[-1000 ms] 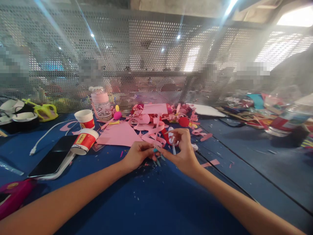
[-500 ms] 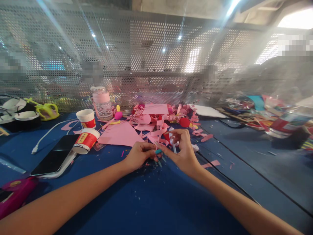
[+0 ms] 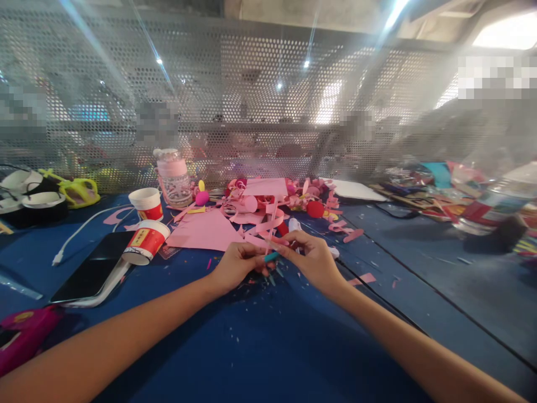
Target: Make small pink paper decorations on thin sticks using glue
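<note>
My left hand (image 3: 237, 267) pinches a small teal strip (image 3: 271, 257) between thumb and fingers. My right hand (image 3: 314, 258) has its fingertips closed at the strip's right end, close to the left fingertips. Thin pink paper strips (image 3: 274, 224) rise just behind the fingers; whether one is held too is unclear. Partly hidden behind my right hand lies a white tool (image 3: 295, 224), with a black cord (image 3: 377, 302) running off to the right. A heap of pink paper scraps (image 3: 251, 217) and a pink sheet (image 3: 205, 230) lie beyond the hands.
To the left are a tipped paper cup (image 3: 146, 242), an upright cup (image 3: 146, 204), a black phone (image 3: 90, 266) and a magenta tool (image 3: 27, 338). A pink-banded bottle (image 3: 174, 179) stands before the perforated metal screen (image 3: 260, 101). A large clear bottle (image 3: 495, 201) is at right.
My right hand's raised fingers have come down and closed beside the left fingertips at the teal strip. The left hand stays almost in place.
</note>
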A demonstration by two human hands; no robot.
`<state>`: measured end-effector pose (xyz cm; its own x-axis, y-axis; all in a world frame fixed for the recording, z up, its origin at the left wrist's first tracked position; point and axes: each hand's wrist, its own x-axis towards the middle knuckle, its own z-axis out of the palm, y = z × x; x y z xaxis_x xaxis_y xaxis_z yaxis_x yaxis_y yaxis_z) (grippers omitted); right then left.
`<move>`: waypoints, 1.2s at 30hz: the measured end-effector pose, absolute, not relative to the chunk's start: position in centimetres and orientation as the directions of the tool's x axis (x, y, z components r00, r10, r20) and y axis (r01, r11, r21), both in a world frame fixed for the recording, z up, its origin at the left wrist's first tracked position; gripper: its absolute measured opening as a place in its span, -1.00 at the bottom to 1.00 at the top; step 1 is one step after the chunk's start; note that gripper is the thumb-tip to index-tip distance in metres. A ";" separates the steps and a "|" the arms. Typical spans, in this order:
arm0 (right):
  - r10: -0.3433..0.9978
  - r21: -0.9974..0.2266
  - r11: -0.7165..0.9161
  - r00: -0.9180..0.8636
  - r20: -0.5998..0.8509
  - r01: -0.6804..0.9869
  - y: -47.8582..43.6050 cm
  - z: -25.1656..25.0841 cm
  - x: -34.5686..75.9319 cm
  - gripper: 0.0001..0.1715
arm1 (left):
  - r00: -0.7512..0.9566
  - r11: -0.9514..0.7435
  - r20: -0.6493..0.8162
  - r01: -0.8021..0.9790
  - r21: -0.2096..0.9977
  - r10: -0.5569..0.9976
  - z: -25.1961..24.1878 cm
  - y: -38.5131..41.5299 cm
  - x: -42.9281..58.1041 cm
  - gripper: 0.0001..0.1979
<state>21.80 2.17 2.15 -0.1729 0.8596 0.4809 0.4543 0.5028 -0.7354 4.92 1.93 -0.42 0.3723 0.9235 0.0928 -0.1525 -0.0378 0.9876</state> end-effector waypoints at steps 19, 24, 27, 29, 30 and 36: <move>0.854 -0.758 0.514 -0.152 0.498 0.402 2.2 1.8 21.9 -0.67 | 0.365 0.008 0.065 -0.195 0.981 0.929 -0.1 1.9 4.9 -0.67; 0.830 -0.723 0.552 -0.189 0.525 0.416 2.1 1.9 21.7 -0.73 | 0.361 0.024 0.043 -0.179 0.984 0.931 0.0 1.8 5.0 -0.73; 0.839 -0.732 0.534 -0.157 0.521 0.423 2.0 2.0 21.7 -0.71 | 0.362 0.042 0.030 -0.191 0.981 0.932 0.2 1.8 5.1 -0.72; 0.816 -0.710 0.558 -0.131 0.563 0.429 1.9 2.2 21.9 -0.68 | 0.367 0.052 0.025 -0.199 0.979 0.930 0.2 1.8 5.1 -0.70; 0.784 -0.670 0.590 -0.123 0.608 0.450 1.8 2.3 22.0 -0.66 | 0.369 0.055 0.025 -0.202 0.978 0.929 0.2 1.9 5.0 -0.70; 0.462 -0.157 0.782 -0.393 0.795 0.603 1.2 2.8 23.0 -0.60 | 0.344 0.031 0.050 -0.225 0.974 0.938 0.1 1.9 5.0 -0.70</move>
<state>23.04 1.18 2.85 -0.3927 0.4624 0.7949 0.6027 0.7823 -0.1574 5.03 1.92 0.09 0.3444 0.9375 0.0498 -0.2251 0.0310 0.9738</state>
